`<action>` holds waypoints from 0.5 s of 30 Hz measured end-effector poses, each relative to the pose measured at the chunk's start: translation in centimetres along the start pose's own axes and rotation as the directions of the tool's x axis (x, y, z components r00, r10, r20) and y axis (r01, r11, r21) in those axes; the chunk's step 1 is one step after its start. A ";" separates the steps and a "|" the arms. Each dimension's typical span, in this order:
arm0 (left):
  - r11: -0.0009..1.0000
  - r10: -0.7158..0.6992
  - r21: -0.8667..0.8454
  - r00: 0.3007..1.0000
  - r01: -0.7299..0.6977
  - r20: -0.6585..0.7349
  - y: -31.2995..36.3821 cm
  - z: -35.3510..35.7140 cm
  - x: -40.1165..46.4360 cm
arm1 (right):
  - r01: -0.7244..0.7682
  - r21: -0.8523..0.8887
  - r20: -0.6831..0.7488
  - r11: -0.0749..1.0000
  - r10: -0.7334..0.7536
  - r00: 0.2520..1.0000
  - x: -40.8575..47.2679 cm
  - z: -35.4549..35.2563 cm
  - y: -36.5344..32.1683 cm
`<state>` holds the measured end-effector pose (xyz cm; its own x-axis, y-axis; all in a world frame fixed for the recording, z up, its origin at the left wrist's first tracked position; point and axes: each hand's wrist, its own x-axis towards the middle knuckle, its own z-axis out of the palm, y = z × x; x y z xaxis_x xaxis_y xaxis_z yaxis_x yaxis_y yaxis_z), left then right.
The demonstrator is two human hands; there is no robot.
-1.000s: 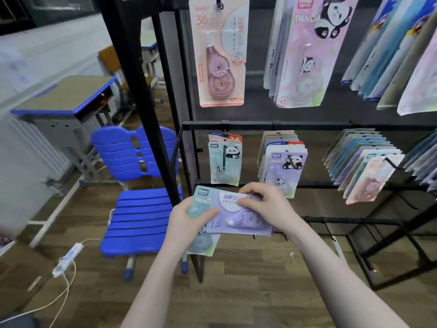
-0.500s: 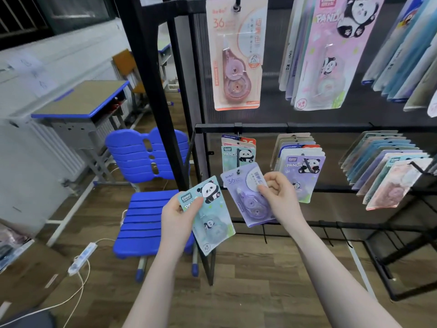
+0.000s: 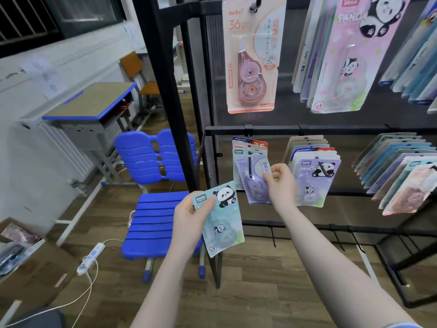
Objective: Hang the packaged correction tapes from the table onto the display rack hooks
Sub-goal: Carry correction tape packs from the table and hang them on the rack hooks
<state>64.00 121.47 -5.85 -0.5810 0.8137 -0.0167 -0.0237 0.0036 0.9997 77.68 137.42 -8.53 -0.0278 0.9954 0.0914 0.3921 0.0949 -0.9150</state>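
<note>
Right, black display rack [image 3: 307, 129] fills the space ahead of and above both hands, with packs hanging on its hooks in rows. Blue chair [image 3: 153, 185] sits just left of the left hand, with a blue-edged desk [image 3: 94, 102] further left and beyond it. Cardboard box [image 3: 35, 268] is far left and low, and a white power strip [image 3: 91, 258] lies on the wood floor between the box and the chair.

Top row above the hands: orange "36" pack [image 3: 253, 55] directly up from the right hand, pink panda pack [image 3: 350, 55] up and to its right. Middle row: purple panda pack [image 3: 314, 181] fronts a stack just right of the right hand.

Left hand [image 3: 189, 218] grips the teal panda correction tape pack [image 3: 222, 218] by its top left corner, thumb curled over the front; the pack hangs tilted below and right of the hand, clear of the rack hooks.

Right hand [image 3: 281, 183] is curled, pinching the right edge of the purple correction tape pack [image 3: 254, 178]. That pack is upright against the stack on the left hook [image 3: 250, 165] of the middle row; the black hook rod shows across its upper face. Can't tell if the hook is through the hang hole.
</note>
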 end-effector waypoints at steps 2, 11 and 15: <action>0.997 0.057 0.049 0.997 -0.059 0.051 0.5 0.4 0.4 | 0.006 -0.060 -0.008 0.998 -0.007 1.000 0.5 -0.1 -0.5; 0.987 0.147 0.050 0.981 -0.154 0.124 1.6 4.0 3.1 | 0.196 -0.337 -0.059 0.921 -0.229 0.972 -2.8 -4.2 -1.2; 0.979 0.173 0.082 0.975 -0.186 0.140 1.1 5.7 3.9 | 0.214 -0.452 -0.039 0.866 -0.259 0.965 -4.4 -5.9 -0.2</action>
<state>66.34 128.02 -4.70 -0.4570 0.8750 0.1595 0.1513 -0.1002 0.9834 83.18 132.93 -6.38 -0.0927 0.9358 0.3402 0.7493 0.2906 -0.5950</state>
